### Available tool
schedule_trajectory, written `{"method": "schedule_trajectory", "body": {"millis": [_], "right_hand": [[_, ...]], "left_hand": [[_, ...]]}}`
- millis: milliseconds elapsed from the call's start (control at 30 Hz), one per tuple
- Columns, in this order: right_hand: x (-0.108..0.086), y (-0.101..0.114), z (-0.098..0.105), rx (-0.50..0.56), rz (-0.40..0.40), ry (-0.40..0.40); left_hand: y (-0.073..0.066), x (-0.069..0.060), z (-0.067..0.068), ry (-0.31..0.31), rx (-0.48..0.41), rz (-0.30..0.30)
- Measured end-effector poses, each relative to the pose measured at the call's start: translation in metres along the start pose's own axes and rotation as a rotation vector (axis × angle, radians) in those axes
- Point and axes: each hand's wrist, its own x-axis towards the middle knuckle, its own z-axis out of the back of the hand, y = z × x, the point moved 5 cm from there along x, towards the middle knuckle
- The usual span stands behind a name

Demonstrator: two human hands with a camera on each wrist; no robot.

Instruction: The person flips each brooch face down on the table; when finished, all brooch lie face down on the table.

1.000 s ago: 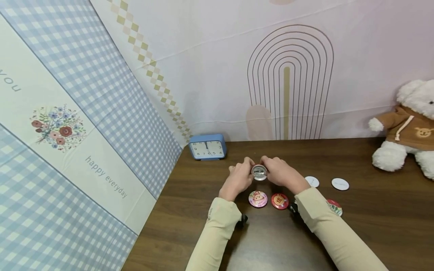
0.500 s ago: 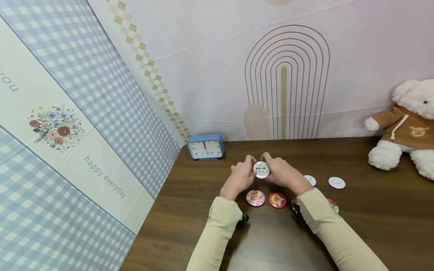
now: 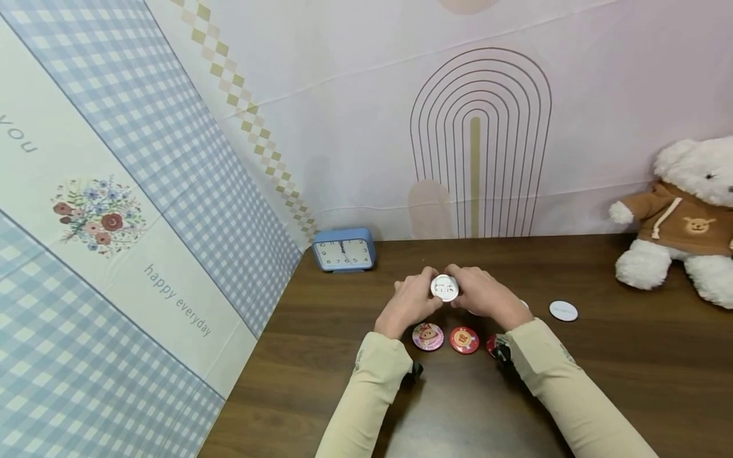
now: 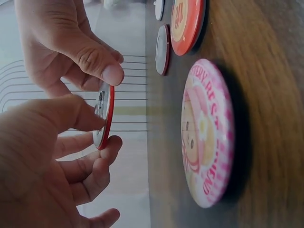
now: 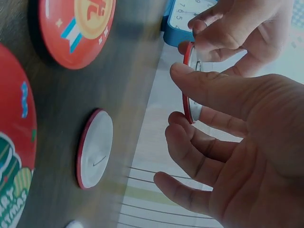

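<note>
My left hand (image 3: pixel 411 299) and right hand (image 3: pixel 487 294) pinch opposite edges of one round pin badge (image 3: pixel 444 288), held above the table. Its pale back, with a metal pin, is turned toward my head; the thin red rim shows in both wrist views. Its printed front is hidden. Below the hands lie a pink badge (image 3: pixel 427 336) with a cartoon face and a red badge (image 3: pixel 464 340) with a gold centre. A red and green Christmas badge (image 5: pixel 13 156) sits by my right wrist, partly covered by it in the head view.
A white-backed badge (image 3: pixel 564 310) lies face down at the right, and another face-down badge (image 5: pixel 96 149) is mostly hidden behind my right hand in the head view. A blue clock (image 3: pixel 344 250) stands at the back left, a white teddy bear (image 3: pixel 681 216) at the right.
The held badge has tilted, so its back faces the head camera more fully. Both hands keep their pinch and stay nearly in place. The head view has shifted slightly.
</note>
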Motion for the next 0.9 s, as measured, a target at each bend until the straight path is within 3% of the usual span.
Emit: {"method": "schedule_trajectory", "body": {"millis": [167, 533, 900], "right_hand": [[0.0, -0.001, -0.001, -0.028, -0.009, 0.007], [0.002, -0.002, -0.004, -0.061, -0.022, 0.025], [0.011, -0.003, -0.013, -0.083, 0.019, 0.076]], "left_hand": [[0.0, 0.002, -0.004, 0.034, 0.049, -0.005], [0.002, 0.006, -0.008, 0.038, 0.084, -0.007], [0.01, 0.007, -0.011, 0.086, 0.121, 0.021]]}}
